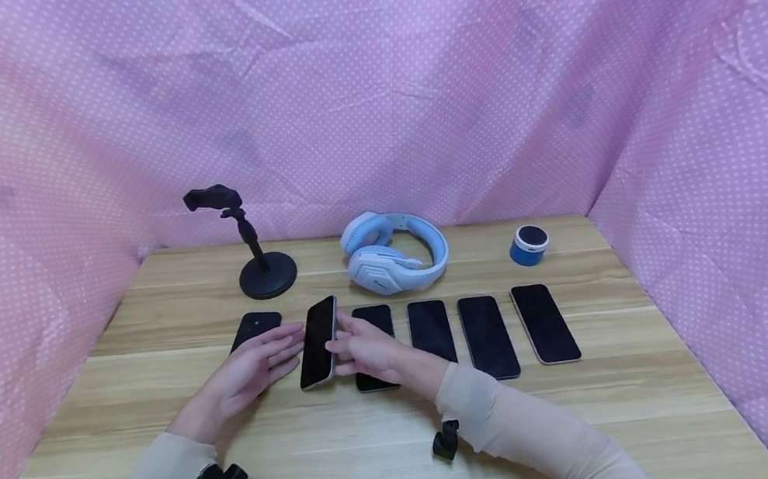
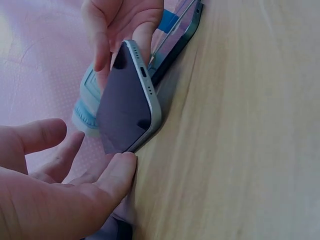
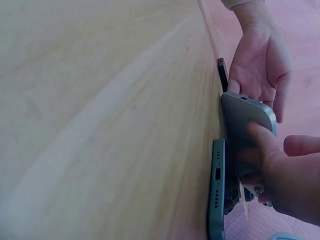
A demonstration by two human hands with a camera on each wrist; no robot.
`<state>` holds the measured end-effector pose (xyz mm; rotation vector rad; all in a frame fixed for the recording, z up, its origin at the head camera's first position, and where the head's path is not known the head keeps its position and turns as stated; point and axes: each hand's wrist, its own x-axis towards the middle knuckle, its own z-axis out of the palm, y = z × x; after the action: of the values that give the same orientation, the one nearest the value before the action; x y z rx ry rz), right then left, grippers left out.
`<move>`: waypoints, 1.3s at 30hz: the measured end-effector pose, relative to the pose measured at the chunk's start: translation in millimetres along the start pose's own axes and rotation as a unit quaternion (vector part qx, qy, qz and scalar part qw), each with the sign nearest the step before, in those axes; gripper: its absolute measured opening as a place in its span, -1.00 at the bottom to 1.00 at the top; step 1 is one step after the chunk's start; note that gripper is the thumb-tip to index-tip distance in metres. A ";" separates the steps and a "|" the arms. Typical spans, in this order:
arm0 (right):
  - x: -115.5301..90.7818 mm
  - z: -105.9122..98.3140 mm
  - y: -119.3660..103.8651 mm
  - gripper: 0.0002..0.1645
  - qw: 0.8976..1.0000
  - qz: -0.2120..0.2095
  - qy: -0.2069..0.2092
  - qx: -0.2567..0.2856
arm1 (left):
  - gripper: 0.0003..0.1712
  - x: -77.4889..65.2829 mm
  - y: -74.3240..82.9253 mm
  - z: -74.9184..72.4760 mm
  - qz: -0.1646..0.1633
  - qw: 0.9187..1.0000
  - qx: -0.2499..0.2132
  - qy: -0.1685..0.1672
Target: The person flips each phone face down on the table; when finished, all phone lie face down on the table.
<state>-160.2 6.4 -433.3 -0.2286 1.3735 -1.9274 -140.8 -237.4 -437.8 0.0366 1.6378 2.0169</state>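
A smartphone (image 1: 318, 344) with a dark screen and pale frame stands tilted on its left long edge over the table. My right hand (image 1: 367, 346) holds it by the raised right edge; in the right wrist view its fingers (image 3: 262, 137) lie against the phone's pale back. On the other side my left hand (image 1: 257, 366) has its fingers extended, fingertips (image 2: 122, 162) right at the phone's lower edge. Beside the left hand, partly covered by it, lies a black phone (image 1: 256, 327) with its camera side up. Another phone (image 1: 377, 377) lies screen up, partly under my right hand.
More dark phones (image 1: 431, 328) (image 1: 489, 338) (image 1: 546, 324) lie screen up in a row to the right. Behind stand a black phone stand (image 1: 268, 275), pale blue headphones (image 1: 387, 266) and a small blue speaker (image 1: 528, 248). A pink dotted cloth (image 1: 371, 116) surrounds the wooden table (image 1: 350, 454).
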 end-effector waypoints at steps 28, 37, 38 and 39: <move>-4.3 6.1 -1.4 -0.02 0.996 0.048 0.033 -0.060 | -0.38 -5.9 11.6 -3.4 0.005 1.000 0.008 0.004; -5.5 9.5 -2.0 -0.08 0.985 0.005 0.062 -0.158 | -0.36 -5.1 14.4 -9.3 0.016 0.999 0.038 -0.003; -6.2 11.1 -2.7 -0.09 0.981 -0.010 0.069 -0.179 | -0.36 -6.0 17.4 -11.4 0.021 0.999 0.047 -0.005; -6.9 13.0 -3.5 -0.10 0.977 -0.026 0.077 -0.197 | -0.36 -6.9 20.9 -14.4 0.029 0.998 0.055 -0.007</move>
<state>-150.0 1.9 -423.1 -0.3114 1.8668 -1.7274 -147.9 -255.7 -420.2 0.1391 1.7555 1.9616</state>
